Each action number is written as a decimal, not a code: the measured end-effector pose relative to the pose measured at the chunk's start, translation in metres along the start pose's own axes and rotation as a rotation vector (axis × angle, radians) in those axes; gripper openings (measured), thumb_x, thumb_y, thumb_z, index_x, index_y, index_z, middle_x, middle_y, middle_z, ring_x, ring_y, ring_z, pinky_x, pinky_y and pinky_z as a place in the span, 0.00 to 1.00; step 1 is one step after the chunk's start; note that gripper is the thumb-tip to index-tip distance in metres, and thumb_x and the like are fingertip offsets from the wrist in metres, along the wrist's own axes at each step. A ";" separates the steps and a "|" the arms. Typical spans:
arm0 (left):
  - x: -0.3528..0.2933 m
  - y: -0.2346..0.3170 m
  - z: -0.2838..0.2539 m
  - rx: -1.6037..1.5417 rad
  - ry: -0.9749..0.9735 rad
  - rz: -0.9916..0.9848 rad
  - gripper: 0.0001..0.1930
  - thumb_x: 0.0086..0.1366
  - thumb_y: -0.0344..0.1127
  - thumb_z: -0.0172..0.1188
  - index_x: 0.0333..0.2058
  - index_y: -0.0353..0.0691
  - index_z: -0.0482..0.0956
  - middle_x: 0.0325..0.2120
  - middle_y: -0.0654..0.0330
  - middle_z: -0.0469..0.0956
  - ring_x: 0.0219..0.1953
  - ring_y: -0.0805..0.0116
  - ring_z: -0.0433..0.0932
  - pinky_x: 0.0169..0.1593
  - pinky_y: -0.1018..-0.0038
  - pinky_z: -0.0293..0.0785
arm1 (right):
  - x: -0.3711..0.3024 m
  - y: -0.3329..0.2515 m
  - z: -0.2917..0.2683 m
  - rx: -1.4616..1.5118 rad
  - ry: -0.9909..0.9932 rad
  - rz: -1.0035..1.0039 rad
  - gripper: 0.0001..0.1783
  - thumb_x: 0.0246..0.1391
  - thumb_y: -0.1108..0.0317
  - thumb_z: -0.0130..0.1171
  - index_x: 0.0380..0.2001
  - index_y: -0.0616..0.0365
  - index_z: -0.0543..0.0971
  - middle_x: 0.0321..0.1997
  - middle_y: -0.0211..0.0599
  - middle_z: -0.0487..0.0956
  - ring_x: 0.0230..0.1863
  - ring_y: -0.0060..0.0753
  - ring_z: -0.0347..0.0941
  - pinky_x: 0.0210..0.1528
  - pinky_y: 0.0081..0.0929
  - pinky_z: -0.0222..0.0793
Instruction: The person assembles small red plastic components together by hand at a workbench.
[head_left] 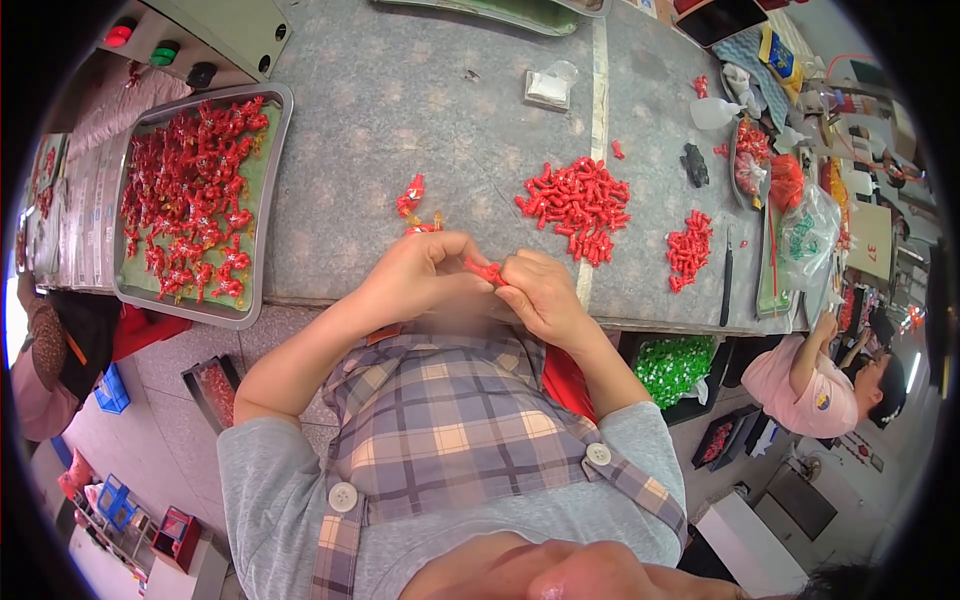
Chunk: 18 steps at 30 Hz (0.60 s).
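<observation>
Close to the table's front edge, my left hand (pixel 425 278) and my right hand (pixel 543 292) meet, fingers closed on a small red plastic piece (pixel 484 270) between them. Fingers cover part of it, so its full shape is hidden. Just beyond my left hand lies a shiny red figure (pixel 410 195). Another red and amber piece (pixel 425 227) sits nearer, partly behind the knuckles. Past my right hand is a heap of small bent red plastic parts (pixel 575 205). A smaller heap of red parts (pixel 690 250) lies further right.
A metal tray (pixel 266 235) of red figures stands at the left, below a control box (pixel 210 35) with buttons. To the right are a thin black-handled tool (pixel 727 285), a squeeze bottle (pixel 714 113) and plastic bags (pixel 808 238). A co-worker (pixel 805 385) sits at the right.
</observation>
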<state>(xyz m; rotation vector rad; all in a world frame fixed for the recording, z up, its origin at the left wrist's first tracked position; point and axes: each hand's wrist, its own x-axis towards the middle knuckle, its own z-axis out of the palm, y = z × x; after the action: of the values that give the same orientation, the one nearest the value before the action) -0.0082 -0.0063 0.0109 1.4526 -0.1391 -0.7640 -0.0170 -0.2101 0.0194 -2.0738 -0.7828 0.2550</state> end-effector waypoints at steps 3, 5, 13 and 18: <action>0.000 0.002 0.002 -0.002 0.011 0.016 0.07 0.54 0.32 0.61 0.32 0.37 0.76 0.19 0.67 0.75 0.24 0.84 0.71 0.28 0.82 0.66 | -0.001 0.000 0.000 -0.004 -0.002 0.003 0.13 0.53 0.62 0.51 0.20 0.59 0.68 0.20 0.39 0.66 0.25 0.43 0.62 0.28 0.36 0.57; 0.000 0.001 0.001 -0.014 0.004 0.007 0.07 0.54 0.32 0.61 0.32 0.37 0.76 0.19 0.67 0.75 0.24 0.84 0.71 0.28 0.82 0.66 | -0.001 0.000 0.000 -0.008 -0.005 0.003 0.13 0.53 0.62 0.51 0.20 0.59 0.68 0.20 0.39 0.66 0.25 0.43 0.62 0.28 0.36 0.57; 0.000 0.001 0.001 -0.011 -0.004 -0.001 0.08 0.55 0.32 0.61 0.32 0.37 0.76 0.20 0.67 0.76 0.25 0.83 0.72 0.29 0.82 0.67 | -0.001 0.001 0.000 -0.004 0.010 0.000 0.13 0.53 0.62 0.51 0.20 0.58 0.67 0.20 0.39 0.65 0.24 0.43 0.62 0.27 0.35 0.57; 0.000 0.004 0.001 -0.030 0.016 0.006 0.09 0.53 0.32 0.62 0.32 0.36 0.76 0.22 0.64 0.77 0.27 0.80 0.74 0.32 0.81 0.69 | 0.001 0.001 0.000 0.007 0.013 -0.005 0.13 0.52 0.63 0.51 0.20 0.58 0.67 0.19 0.39 0.65 0.24 0.43 0.61 0.27 0.35 0.56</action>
<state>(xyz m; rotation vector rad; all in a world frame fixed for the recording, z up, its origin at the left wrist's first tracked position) -0.0075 -0.0076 0.0151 1.4291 -0.1186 -0.7465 -0.0164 -0.2099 0.0187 -2.0652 -0.7780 0.2405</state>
